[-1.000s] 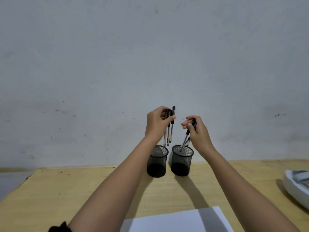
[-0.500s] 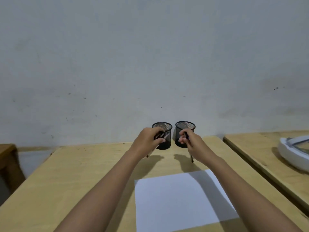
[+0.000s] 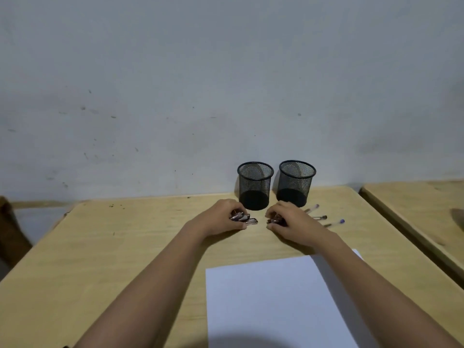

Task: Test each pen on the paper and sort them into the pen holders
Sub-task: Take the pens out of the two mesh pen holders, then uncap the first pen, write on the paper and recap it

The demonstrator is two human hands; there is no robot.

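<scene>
Left hand (image 3: 221, 221) clutching pen bunch (image 3: 243, 218) on desk (image 3: 125, 234), right hand (image 3: 293, 223) gripping other pens (image 3: 320, 217), tips fanned toward 3 o'clock. Empty holders (image 3: 254, 187) at 12, paper (image 3: 276, 297) at 6. Imo: lay flat, single one out.

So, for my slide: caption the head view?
Left hand and right hand hold pens on the table before two mesh holders.

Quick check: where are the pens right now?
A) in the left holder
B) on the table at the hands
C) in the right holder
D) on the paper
B: the left holder and right holder are empty; the pens lie on the table, held by the left hand and right hand.
</scene>
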